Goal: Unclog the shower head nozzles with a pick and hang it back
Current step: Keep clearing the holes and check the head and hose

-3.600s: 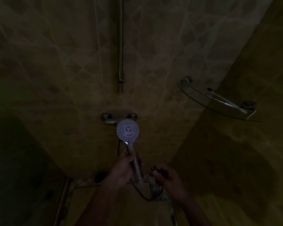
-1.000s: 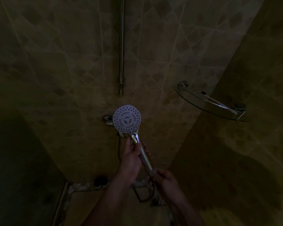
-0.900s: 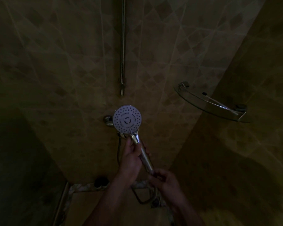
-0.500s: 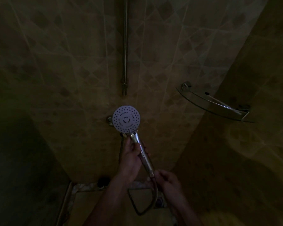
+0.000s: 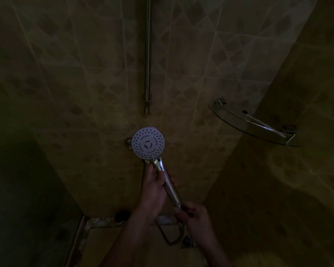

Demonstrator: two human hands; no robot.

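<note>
The shower head (image 5: 148, 144) has a round white face with dark nozzle holes, turned toward me, and a chrome handle (image 5: 169, 183) sloping down to the right. My left hand (image 5: 154, 191) is wrapped around the upper handle just below the head. A thin pale sliver, seemingly the pick (image 5: 152, 157), rises from its thumb to the lowest nozzles; the dim light hides how it is held. My right hand (image 5: 194, 215) is closed on the bottom end of the handle, where the hose (image 5: 172, 240) loops away.
A vertical chrome rail (image 5: 147, 54) runs up the tiled wall above the head. The mixer tap (image 5: 128, 142) peeks out behind the head. A glass corner shelf (image 5: 258, 130) is at the right. A floor drain (image 5: 186, 240) lies below the hands.
Since the earliest frame the shower head has risen in front of the tap and my right hand has taken the handle's bottom end. Over the last second both hands have barely shifted.
</note>
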